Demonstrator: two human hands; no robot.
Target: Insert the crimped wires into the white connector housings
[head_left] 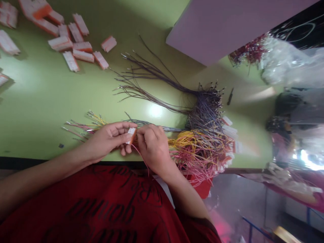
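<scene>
Pinching a plug (131, 136) over a green table (83, 92), the left hand (109, 139) slants its length bodyward, orange side rightward. Right hand (155, 145): hold unclear.

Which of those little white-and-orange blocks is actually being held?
The white-and-orange block pinched between the left hand's thumb and fingers, a pink wire at its lower end. The scattered blocks at upper left lie on the table.

Glossy green counter (86, 87): rectangular white-and-orange plastic connectors (83, 56) beyond the left hand (110, 138), thin multicoloured wires (191, 140) beside the right hand (155, 145).
</scene>
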